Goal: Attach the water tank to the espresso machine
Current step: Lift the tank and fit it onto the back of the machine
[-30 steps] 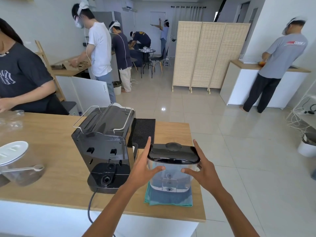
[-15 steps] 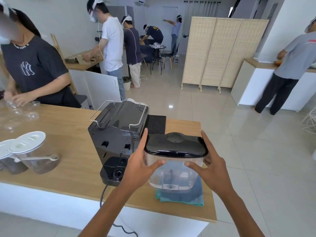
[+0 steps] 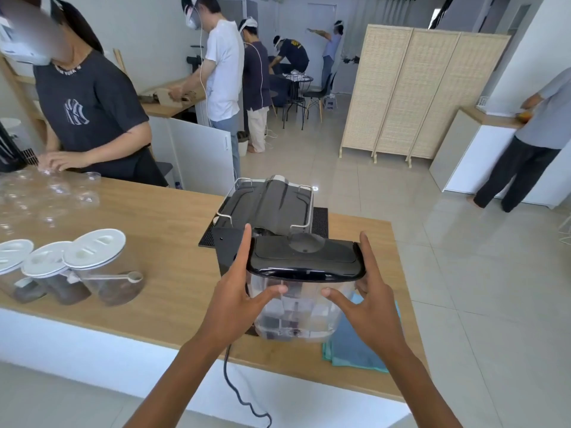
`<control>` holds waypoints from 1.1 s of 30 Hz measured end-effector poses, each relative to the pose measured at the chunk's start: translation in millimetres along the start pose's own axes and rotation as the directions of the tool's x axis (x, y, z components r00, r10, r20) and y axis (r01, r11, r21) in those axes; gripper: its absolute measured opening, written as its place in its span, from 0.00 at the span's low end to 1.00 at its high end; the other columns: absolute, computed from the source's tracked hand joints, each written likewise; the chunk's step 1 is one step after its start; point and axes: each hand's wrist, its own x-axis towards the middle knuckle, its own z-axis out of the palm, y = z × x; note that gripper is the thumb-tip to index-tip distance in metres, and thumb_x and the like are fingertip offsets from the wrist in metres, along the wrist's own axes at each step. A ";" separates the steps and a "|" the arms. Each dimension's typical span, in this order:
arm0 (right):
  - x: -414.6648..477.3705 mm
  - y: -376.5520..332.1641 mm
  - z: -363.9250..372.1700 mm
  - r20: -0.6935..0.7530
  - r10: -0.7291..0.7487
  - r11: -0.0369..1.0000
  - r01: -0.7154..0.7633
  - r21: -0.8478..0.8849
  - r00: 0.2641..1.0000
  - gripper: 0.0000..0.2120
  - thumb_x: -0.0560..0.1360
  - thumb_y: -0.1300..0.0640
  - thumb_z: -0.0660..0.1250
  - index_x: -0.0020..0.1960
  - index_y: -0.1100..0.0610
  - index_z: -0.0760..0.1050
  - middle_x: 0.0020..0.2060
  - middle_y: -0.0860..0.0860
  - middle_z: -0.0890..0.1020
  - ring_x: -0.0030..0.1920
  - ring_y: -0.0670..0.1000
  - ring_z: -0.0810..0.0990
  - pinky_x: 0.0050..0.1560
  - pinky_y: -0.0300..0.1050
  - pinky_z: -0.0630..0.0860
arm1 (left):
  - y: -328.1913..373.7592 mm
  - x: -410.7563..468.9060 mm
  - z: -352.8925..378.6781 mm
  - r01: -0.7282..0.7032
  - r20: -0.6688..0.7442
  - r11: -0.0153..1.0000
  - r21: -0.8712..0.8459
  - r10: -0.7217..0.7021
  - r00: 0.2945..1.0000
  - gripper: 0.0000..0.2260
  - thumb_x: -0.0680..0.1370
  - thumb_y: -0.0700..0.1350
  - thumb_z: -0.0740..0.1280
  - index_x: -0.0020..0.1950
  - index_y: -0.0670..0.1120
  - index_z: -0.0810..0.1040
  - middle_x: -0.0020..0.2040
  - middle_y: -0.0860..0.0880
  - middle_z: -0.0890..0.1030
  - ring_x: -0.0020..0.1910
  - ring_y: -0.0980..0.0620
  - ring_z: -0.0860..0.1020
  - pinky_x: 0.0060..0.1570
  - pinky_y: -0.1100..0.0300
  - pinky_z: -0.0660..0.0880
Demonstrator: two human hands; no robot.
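The clear water tank point(image 3: 296, 313) with a glossy black lid is held up in front of the black espresso machine point(image 3: 268, 208), covering the machine's rear lower part. My left hand point(image 3: 234, 298) grips the tank's left side, thumb on the front wall. My right hand point(image 3: 367, 301) grips its right side the same way. The machine stands on the wooden counter point(image 3: 167, 242) with its back toward me; its black cord point(image 3: 238, 393) hangs over the front edge. Whether the tank touches the machine's base is hidden.
A folded teal cloth point(image 3: 355, 347) lies on the counter under the tank's right side. Three lidded jars point(image 3: 102, 267) stand at the left, clear cups point(image 3: 52, 193) farther back. A black mat point(image 3: 321, 220) lies behind the machine. A person point(image 3: 89, 118) works across the counter.
Both hands lifted the tank off the teal cloth and carried it left, from beside the machine to directly behind it. The camera view shifted too.
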 end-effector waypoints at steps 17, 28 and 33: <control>20.0 -13.3 103.0 -0.096 0.070 0.987 -0.083 -0.138 0.993 0.53 0.72 0.39 0.73 0.78 0.29 0.34 0.81 0.41 0.57 0.79 0.48 0.62 0.76 0.57 0.64 | -74.5 32.0 -53.3 0.045 0.073 0.993 -0.107 -0.038 0.997 0.51 0.71 0.67 0.70 0.77 0.71 0.33 0.82 0.58 0.63 0.80 0.54 0.63 0.76 0.54 0.63; 21.1 -1.4 114.2 -0.120 0.117 0.979 -0.135 -0.151 0.986 0.52 0.70 0.32 0.70 0.77 0.29 0.34 0.82 0.38 0.52 0.82 0.54 0.53 0.77 0.65 0.59 | -89.7 39.6 -51.5 0.010 0.074 0.995 -0.101 -0.003 0.997 0.49 0.72 0.68 0.69 0.79 0.69 0.36 0.83 0.59 0.57 0.81 0.54 0.60 0.77 0.44 0.65; 21.0 5.1 117.9 -0.144 0.100 0.980 -0.123 -0.158 0.985 0.52 0.70 0.33 0.71 0.78 0.29 0.35 0.77 0.26 0.49 0.81 0.44 0.53 0.78 0.54 0.58 | -96.6 41.4 -51.4 -0.008 0.076 0.997 -0.080 0.014 0.997 0.48 0.73 0.66 0.70 0.79 0.69 0.36 0.83 0.61 0.55 0.81 0.53 0.60 0.77 0.43 0.65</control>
